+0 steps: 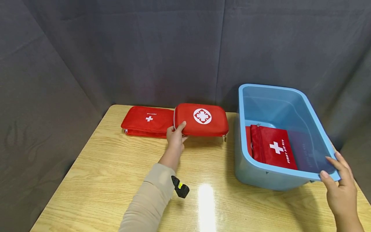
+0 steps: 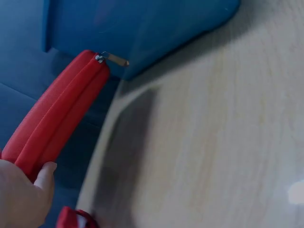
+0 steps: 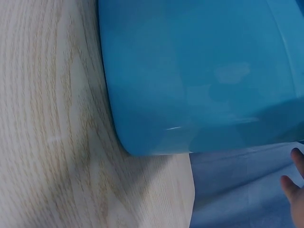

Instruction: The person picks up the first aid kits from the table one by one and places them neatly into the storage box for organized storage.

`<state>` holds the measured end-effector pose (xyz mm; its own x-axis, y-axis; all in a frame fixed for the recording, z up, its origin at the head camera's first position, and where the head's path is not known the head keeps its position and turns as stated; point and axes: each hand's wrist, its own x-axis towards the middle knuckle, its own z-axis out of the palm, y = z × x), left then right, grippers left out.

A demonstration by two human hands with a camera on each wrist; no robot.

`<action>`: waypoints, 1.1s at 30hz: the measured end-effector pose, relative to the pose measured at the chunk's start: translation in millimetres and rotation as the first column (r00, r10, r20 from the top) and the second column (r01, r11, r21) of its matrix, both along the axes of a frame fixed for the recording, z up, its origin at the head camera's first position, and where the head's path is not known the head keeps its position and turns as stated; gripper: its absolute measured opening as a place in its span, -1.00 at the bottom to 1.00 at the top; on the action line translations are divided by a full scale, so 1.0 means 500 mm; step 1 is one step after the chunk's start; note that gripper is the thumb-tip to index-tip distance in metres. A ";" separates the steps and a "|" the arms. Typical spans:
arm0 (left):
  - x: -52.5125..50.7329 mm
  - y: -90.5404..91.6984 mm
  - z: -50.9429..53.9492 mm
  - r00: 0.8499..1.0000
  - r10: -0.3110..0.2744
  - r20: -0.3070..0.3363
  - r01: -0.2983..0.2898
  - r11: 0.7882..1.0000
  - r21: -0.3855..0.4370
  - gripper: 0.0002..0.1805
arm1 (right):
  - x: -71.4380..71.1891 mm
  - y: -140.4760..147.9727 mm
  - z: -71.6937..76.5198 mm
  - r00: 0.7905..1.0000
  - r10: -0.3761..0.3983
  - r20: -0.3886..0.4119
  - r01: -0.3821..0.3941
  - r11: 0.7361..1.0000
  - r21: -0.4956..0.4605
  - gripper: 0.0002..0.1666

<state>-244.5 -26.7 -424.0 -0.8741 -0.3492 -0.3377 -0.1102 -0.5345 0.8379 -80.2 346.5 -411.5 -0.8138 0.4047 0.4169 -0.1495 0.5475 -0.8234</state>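
My left hand (image 1: pixel 175 139) grips the near left end of a red hard zip case (image 1: pixel 214 120) with a round white cross emblem. The left wrist view shows the case (image 2: pixel 61 111) lifted off the table, its zip pull hanging at the far end and its shadow below. A flat red first aid pouch (image 1: pixel 142 120) lies on the table to the left, partly covered by the case. At the near right corner of the blue plastic bin (image 1: pixel 317 122), my right hand (image 1: pixel 342 183) holds the rim, thumb and fingertips on it.
Inside the bin lies a red first aid kit pouch (image 1: pixel 268 141), with another red item (image 1: pixel 248 140) at its left edge. The bin stands on the right of the wooden table (image 1: pixel 95 180). Behind the table hangs a dark grey curtain (image 1: pixel 162 58).
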 end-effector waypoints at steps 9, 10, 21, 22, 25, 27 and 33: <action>0.003 -0.005 0.054 0.999 0.018 -0.051 -0.014 0.997 0.080 -0.58 | -0.001 0.003 -0.005 0.999 -0.001 -0.040 0.002 1.000 0.022 -0.51; 0.005 -0.005 0.059 0.998 0.018 -0.056 -0.013 0.996 0.088 -0.59 | -0.001 0.003 -0.005 0.999 -0.002 -0.039 0.003 1.000 0.022 -0.51; 0.011 -0.004 0.103 0.990 0.020 -0.142 0.003 0.987 0.162 -0.58 | -0.002 0.000 -0.005 0.999 -0.006 -0.051 0.007 1.000 0.013 -0.51; 0.011 -0.003 0.107 0.989 0.022 -0.144 0.003 0.986 0.167 -0.59 | -0.002 0.000 -0.005 0.999 -0.007 -0.051 0.008 1.000 0.014 -0.51; 0.013 0.000 0.116 0.989 0.021 -0.144 0.006 0.983 0.184 -0.62 | -0.003 0.001 -0.005 0.999 -0.007 -0.044 0.008 1.000 0.009 -0.50; 0.015 0.002 0.122 0.989 0.017 -0.149 0.012 0.981 0.195 -0.63 | -0.003 0.000 -0.005 0.999 -0.006 -0.041 0.006 1.000 0.002 -0.50; 0.021 0.010 0.138 0.986 -0.011 -0.167 0.048 0.975 0.218 -0.64 | -0.005 -0.002 -0.003 0.998 -0.004 -0.055 0.004 1.000 -0.009 -0.51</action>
